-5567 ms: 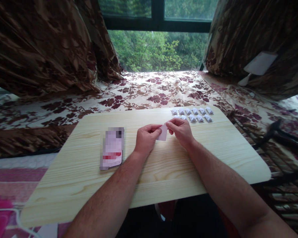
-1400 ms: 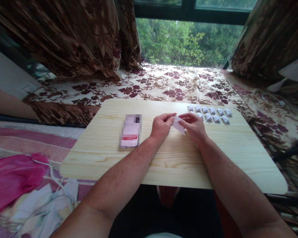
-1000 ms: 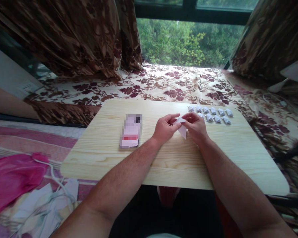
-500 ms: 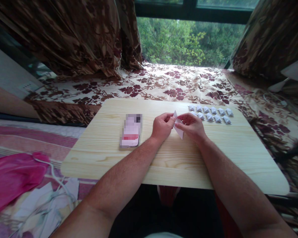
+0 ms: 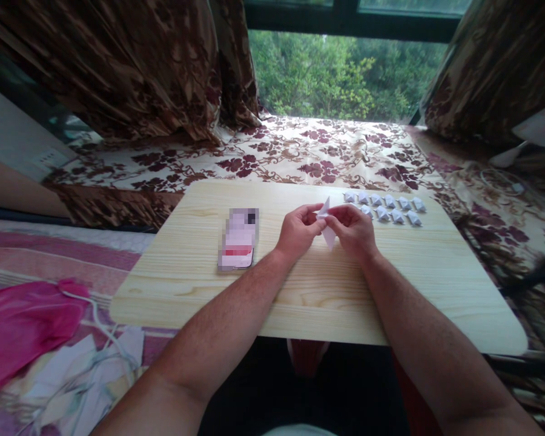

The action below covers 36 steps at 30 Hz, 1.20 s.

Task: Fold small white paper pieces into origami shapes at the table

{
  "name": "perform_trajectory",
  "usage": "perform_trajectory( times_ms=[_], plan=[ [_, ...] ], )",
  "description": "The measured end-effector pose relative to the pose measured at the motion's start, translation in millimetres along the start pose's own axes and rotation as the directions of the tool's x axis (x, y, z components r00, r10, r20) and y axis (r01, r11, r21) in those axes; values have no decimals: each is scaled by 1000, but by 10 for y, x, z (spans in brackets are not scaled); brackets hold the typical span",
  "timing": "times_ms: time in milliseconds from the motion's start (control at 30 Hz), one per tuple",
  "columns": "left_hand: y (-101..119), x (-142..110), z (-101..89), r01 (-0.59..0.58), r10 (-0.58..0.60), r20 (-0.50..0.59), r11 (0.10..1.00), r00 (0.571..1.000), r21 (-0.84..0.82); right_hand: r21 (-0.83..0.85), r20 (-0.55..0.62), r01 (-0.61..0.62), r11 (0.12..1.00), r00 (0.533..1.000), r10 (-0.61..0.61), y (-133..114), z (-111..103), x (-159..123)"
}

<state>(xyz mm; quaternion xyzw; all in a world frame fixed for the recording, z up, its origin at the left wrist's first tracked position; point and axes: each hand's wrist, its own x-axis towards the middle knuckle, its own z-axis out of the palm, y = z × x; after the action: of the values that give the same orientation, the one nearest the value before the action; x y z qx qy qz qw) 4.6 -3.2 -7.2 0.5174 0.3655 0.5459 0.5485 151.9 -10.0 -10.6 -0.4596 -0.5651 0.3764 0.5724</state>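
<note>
A small piece of white folded paper (image 5: 329, 237) is held above the middle of the table, one point up and one point down. My left hand (image 5: 301, 229) pinches its left side between thumb and fingers. From the right, my right hand (image 5: 352, 229) grips the same paper, thumb close to the left one. Fingers cover the paper's centre, so its exact folds cannot be made out. Just beyond my right hand, several small white folded paper pieces (image 5: 382, 213) with raised peaks lie in two rows; my fingers hide part of the nearer row.
A phone (image 5: 238, 239), blurred out, lies on the wooden table (image 5: 172, 290) left of my hands. Pink cloth (image 5: 31, 327), a white cable (image 5: 93, 312) and loose papers (image 5: 68, 363) lie on the bedding at left. A white lamp (image 5: 542, 127) stands far right.
Earlier the paper was a flat, small sheet; now it is folded to pointed ends. Over the last second both hands have turned it and shifted their grip. The view has swung left and down.
</note>
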Motion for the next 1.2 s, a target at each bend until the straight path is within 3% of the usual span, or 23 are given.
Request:
perform_trajectory(
  times_ms=[267,433,600,767,1033,1200],
  plan=[
    [-82,34,-44,-52,61,-60,990,996,133,-166,-89,40,985,995,-55,32,-29,9],
    [-53,12,-47,-67,79,-61,981,995,182,-106,-99,20,994,995,-30,-3,-55,41],
    [0,1,-45,-25,40,-90,986,995,164,7,-21,-66,998,998,66,-63,-100,63],
    [18,1,-59,-42,49,-43,987,998,157,38,169,-161,986,974,152,-144,-163,58],
    [46,14,-33,27,-27,-18,1000,999,-1,174,181,-233,957,963,202,-168,-225,65],
    [60,21,-46,17,-15,23,996,1000,-92,241,221,-231,942,959,179,-177,-243,56]
  ],
)
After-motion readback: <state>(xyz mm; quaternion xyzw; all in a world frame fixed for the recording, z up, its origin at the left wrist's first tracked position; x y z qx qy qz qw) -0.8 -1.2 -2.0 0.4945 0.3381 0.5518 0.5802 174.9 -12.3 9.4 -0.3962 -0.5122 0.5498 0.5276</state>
